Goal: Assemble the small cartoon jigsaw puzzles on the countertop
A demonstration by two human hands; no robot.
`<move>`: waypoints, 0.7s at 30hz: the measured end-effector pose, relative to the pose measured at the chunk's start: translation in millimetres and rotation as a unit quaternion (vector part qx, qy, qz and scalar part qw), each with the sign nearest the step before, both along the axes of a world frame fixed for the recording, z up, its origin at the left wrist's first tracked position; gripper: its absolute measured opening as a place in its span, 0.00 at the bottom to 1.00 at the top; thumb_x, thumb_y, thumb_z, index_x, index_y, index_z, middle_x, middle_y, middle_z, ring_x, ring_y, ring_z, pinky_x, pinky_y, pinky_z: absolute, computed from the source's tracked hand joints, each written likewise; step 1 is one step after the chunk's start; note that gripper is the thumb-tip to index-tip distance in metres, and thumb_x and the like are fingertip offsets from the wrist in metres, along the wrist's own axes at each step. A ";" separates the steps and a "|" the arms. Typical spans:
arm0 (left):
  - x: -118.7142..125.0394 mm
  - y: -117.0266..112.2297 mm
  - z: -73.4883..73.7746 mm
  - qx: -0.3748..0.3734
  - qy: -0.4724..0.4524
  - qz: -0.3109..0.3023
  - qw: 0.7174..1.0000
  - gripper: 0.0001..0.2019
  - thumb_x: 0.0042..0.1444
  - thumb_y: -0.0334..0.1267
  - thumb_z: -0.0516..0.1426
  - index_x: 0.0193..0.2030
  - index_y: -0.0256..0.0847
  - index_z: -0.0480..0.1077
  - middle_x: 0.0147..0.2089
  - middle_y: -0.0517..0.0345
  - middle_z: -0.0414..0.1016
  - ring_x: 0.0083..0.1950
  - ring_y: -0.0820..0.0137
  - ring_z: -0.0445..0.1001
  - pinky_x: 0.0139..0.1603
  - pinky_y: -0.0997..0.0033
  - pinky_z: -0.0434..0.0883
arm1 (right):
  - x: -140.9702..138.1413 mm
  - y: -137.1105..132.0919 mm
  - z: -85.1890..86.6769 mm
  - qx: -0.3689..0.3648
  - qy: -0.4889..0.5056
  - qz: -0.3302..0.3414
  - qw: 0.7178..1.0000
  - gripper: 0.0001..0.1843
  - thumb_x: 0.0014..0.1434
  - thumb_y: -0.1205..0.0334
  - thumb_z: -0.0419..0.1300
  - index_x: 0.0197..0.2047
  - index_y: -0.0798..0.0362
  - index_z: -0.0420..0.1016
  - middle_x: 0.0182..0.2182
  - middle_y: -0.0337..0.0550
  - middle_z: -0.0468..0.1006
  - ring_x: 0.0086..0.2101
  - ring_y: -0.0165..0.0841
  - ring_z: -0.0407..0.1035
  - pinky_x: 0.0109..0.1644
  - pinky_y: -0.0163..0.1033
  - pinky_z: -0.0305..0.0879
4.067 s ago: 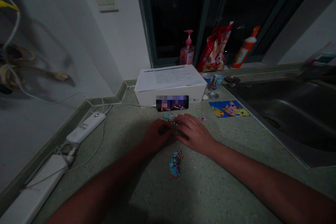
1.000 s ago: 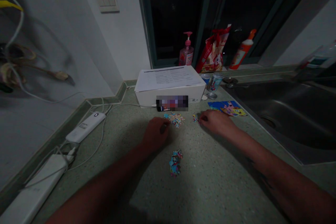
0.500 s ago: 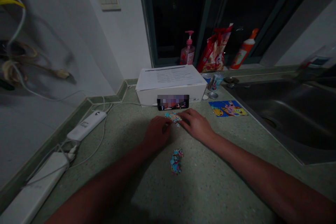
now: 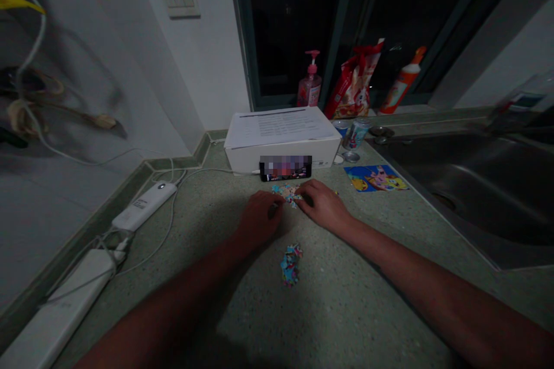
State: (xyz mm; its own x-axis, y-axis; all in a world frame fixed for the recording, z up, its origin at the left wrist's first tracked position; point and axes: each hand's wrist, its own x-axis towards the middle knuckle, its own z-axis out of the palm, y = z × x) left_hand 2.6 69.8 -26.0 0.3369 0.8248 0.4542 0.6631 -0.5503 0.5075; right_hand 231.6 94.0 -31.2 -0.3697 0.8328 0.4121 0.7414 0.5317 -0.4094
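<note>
Small jigsaw puzzle pieces (image 4: 287,191) in light blue and cream lie in a cluster on the counter, between my two hands. At the cluster's left edge, my left hand (image 4: 259,216) rests with its fingers curled and thumb close to the index finger; what they pinch is hard to see. From the right, my right hand (image 4: 325,204) has thumb and forefinger at the cluster, closed on a small puzzle piece (image 4: 298,197). Nearer me sits a heap of loose puzzle pieces (image 4: 290,265), mostly blue. A cartoon picture card (image 4: 376,178) lies to the right.
A phone (image 4: 285,169) leans on a white box (image 4: 281,147) topped with paper. Cans (image 4: 356,134) stand beside it. On the right is a steel sink (image 4: 476,184); on the left, a power strip (image 4: 73,294), a white adapter (image 4: 142,206) and cables. Bottles and a red bag (image 4: 352,83) line the sill.
My right fingertips have shifted slightly over the cluster, and a piece now shows between them. A tiny yellowish bit has come into sight behind my right hand. My left hand has barely moved.
</note>
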 end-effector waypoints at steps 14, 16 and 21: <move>0.1 0.9 -0.5 0.002 0.002 0.001 1.000 0.09 0.60 0.26 0.60 0.45 0.41 0.77 0.43 0.53 0.82 0.47 0.60 0.79 0.55 0.54 0.75 | -1.4 -1.1 4.0 0.022 -0.015 0.010 1.000 0.05 0.66 0.67 0.63 0.43 0.52 0.80 0.42 0.50 0.83 0.44 0.43 0.76 0.50 0.47 0.71; -0.1 0.7 -0.2 0.000 0.003 0.001 1.000 0.10 0.60 0.26 0.60 0.45 0.41 0.77 0.43 0.53 0.82 0.48 0.60 0.78 0.55 0.53 0.75 | -1.2 -1.6 5.0 0.029 -0.020 0.007 0.999 0.05 0.66 0.67 0.62 0.42 0.52 0.81 0.40 0.49 0.84 0.43 0.43 0.76 0.49 0.46 0.70; -0.4 0.8 0.0 0.003 -0.001 -0.003 1.000 0.10 0.60 0.26 0.60 0.46 0.41 0.77 0.43 0.53 0.82 0.48 0.60 0.79 0.55 0.53 0.75 | 2.4 0.2 6.9 0.036 -0.025 -0.018 0.999 0.06 0.68 0.66 0.61 0.40 0.53 0.80 0.38 0.49 0.83 0.41 0.42 0.76 0.47 0.46 0.69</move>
State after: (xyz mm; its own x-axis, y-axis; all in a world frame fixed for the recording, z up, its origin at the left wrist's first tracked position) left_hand 2.3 70.5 -26.0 0.3404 0.8204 0.4593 0.6589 -0.5567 0.5060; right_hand 234.1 94.2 -24.3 -0.3620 0.8150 0.4526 0.7790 0.5311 -0.3332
